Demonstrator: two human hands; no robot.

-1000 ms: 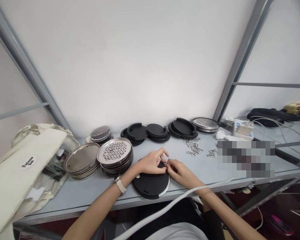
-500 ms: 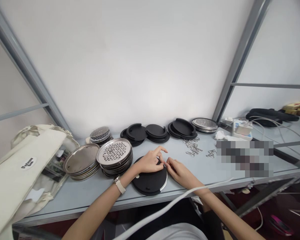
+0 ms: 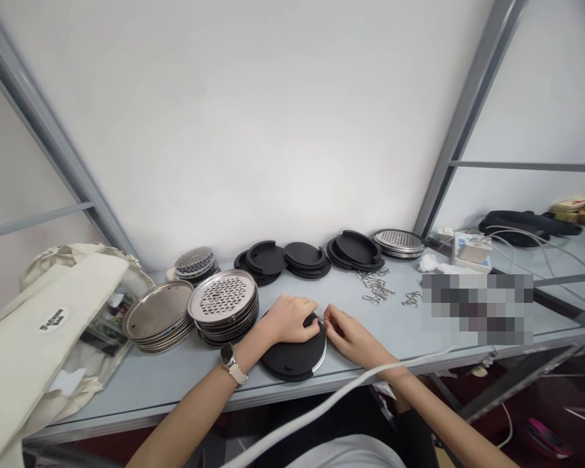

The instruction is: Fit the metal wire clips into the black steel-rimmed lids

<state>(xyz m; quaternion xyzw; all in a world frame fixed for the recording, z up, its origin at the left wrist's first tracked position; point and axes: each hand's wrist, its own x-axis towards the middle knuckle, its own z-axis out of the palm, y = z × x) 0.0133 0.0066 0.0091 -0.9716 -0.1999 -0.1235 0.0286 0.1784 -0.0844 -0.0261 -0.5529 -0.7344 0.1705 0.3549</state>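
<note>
A black round disc [image 3: 292,357] with a silvery rim showing along its right side lies near the table's front edge. My left hand [image 3: 292,318] rests over its upper part, fingers curled and closed at the disc's upper right edge. At that same edge my right hand [image 3: 346,330] pinches a small metal clip [image 3: 321,319], mostly hidden by the fingertips. Similar loose wire clips [image 3: 377,285] lie in a small heap beyond my right hand. Left of the disc stands a stack of round metal graters [image 3: 227,296].
Flat round metal plates [image 3: 160,309] are stacked at the left, beside a cream bag [image 3: 63,318]. Smaller graters [image 3: 195,260], black round covers [image 3: 305,257] and more perforated discs [image 3: 400,240] line the wall. A white cable [image 3: 322,409] crosses in front of me.
My left hand's raised index finger has curled down, and the hand now closes at the disc's edge. The right hand has barely moved.
</note>
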